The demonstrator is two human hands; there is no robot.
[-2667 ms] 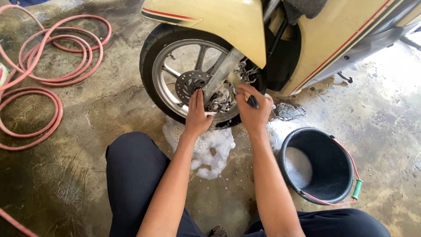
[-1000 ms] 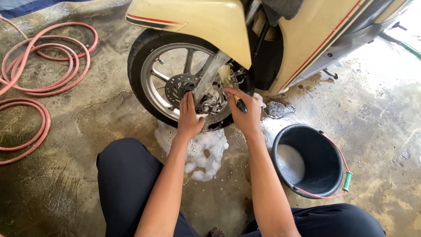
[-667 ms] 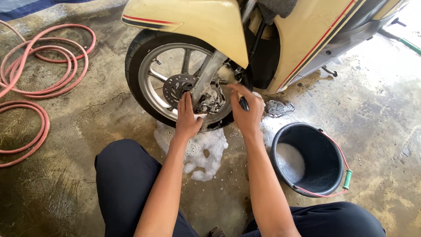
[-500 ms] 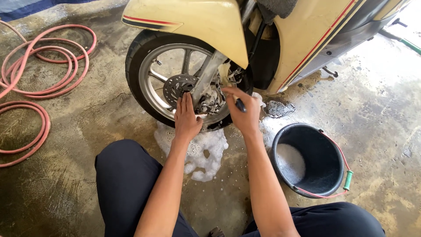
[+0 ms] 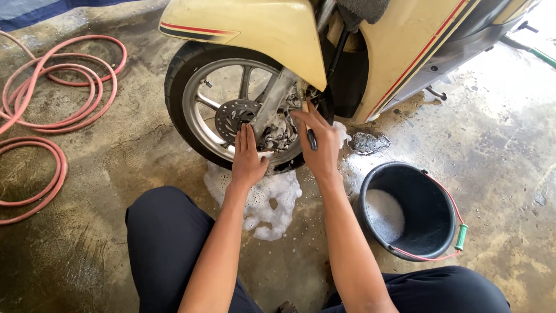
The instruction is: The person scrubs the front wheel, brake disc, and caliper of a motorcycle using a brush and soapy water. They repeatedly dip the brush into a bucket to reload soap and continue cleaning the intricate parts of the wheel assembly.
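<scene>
Count of items in frame: one cream scooter [image 5: 405,52], one front wheel [image 5: 231,116] at upper centre, one brake disc [image 5: 237,119], one black bucket [image 5: 414,211] at lower right, one red hose [image 5: 52,110] coiled at upper left, one patch of soap foam [image 5: 263,200] on the wet concrete floor [image 5: 104,232] below the wheel. Two hands present, both belonging to the person crouching at bottom centre. Left hand [image 5: 248,157] lies flat against the lower rim of the wheel, fingers straight and held close together, gripping nothing. Right hand [image 5: 317,142] is closed around a dark-handled brush [image 5: 311,139], its fingertips up against the fork leg [image 5: 272,107] just right of the disc. Brush head is hidden; only part of the handle shows. Bucket holds suds and stands well apart from both hands.
</scene>
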